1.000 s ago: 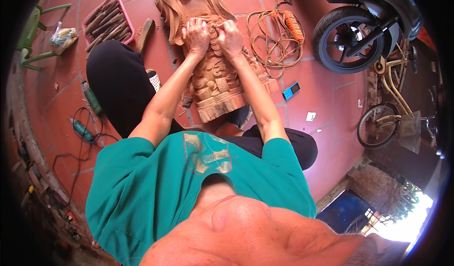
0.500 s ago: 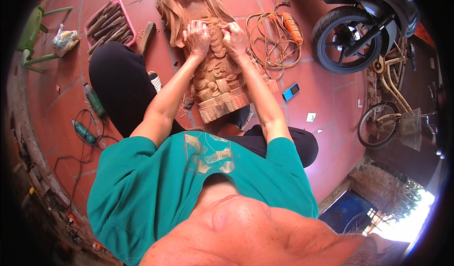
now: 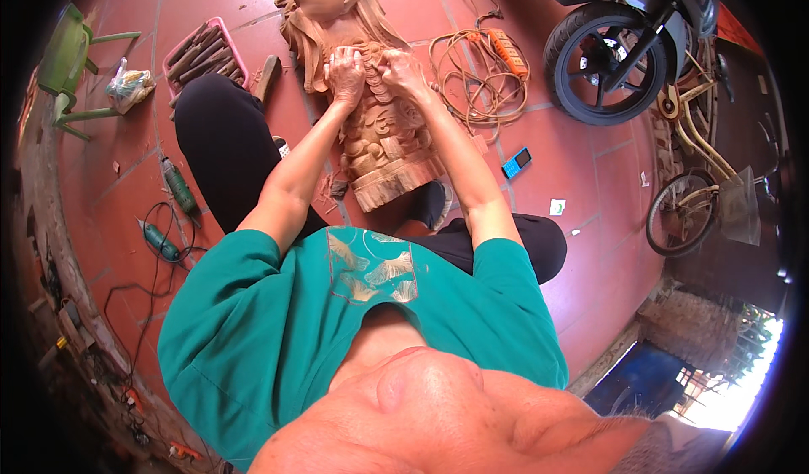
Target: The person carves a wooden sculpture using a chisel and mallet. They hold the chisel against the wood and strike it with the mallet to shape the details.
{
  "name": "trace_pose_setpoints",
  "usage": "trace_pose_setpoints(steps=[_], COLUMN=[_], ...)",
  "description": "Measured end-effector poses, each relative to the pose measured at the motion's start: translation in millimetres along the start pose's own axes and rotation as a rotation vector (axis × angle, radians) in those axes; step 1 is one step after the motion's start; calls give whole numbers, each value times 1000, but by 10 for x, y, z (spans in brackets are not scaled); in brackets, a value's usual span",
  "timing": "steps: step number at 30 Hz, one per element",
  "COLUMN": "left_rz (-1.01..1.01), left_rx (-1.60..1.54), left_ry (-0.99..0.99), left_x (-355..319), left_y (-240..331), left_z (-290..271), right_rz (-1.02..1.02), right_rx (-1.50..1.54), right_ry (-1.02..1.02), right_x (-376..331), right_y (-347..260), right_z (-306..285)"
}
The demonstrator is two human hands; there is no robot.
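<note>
Four fingers of the left hand lie close together, slightly bent, pointing away from the body, back of the hand upward, on the carved wooden figure. The right hand is curled, its bent fingertips turned inward toward the left hand; whether they pinch a small tool or only press on the wood cannot be told. The two hands rest side by side, a little apart, on the figure's middle, with a raised strip of carving between them. Both wrists are nearly straight, and the bare forearms slant inward from the sleeves of a green shirt, elbows slightly bent.

The figure lies lengthwise on red floor tiles, its base nearest the person, between folded legs in black trousers. Just right of it are a coiled cable, an orange power strip and a blue phone. On the left are a wooden bar, a pink basket of dark tools and two green power tools. Farther right stands a motorbike's wheel.
</note>
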State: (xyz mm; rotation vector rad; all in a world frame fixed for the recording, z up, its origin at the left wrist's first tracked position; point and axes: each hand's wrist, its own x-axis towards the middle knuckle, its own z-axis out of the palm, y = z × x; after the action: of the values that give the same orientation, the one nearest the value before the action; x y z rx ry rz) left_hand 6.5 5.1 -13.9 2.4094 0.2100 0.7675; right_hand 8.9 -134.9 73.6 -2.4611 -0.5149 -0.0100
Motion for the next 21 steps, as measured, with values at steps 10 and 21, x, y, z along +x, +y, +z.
trace_pose_setpoints(steps=[10,21], left_rz=[-196,-685], left_rx=[-322,-781], left_ry=[-115,-317], left_x=[88,-205], left_y=[-112,-541], left_z=[-225,-867], right_rz=[108,264], right_rx=[4,401], right_ry=[-549,-254], right_x=[145,332], right_y=[468,-76], right_z=[-414,-203])
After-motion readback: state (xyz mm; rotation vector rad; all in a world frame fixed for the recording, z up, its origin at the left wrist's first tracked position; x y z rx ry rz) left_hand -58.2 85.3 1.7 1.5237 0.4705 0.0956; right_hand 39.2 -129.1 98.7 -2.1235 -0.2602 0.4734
